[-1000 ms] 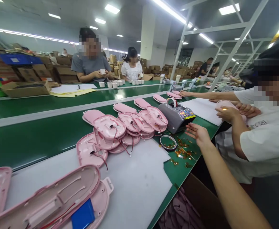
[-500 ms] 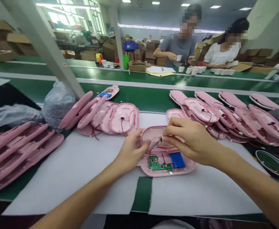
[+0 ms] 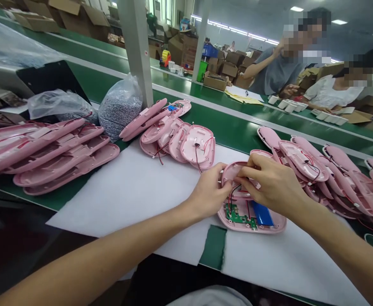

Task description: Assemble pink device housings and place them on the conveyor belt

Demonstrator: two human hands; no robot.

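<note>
An open pink plastic shell [image 3: 271, 224] lies on the white sheet [image 3: 135, 191] in front of me, with a green circuit board [image 3: 235, 213], a blue battery [image 3: 262, 214] and red wires inside. My left hand [image 3: 209, 190] grips its upper left rim, fingers curled. My right hand [image 3: 273, 182] is closed over the shell's top end, fingertips pinched near the wires. What the fingertips pinch is too small to make out.
Piles of pink shells lie at the left [image 3: 49, 148], at the centre back [image 3: 176, 136] and at the right [image 3: 326, 170]. A bag of grey pellets [image 3: 120, 106] leans by a white post [image 3: 137, 46]. Two people sit across the green conveyor [image 3: 231, 123] with white cups [image 3: 288, 105].
The view has swung from the tape dispenser at the right to the shell in front, then further left. Both hands have closed on the shell and stayed there.
</note>
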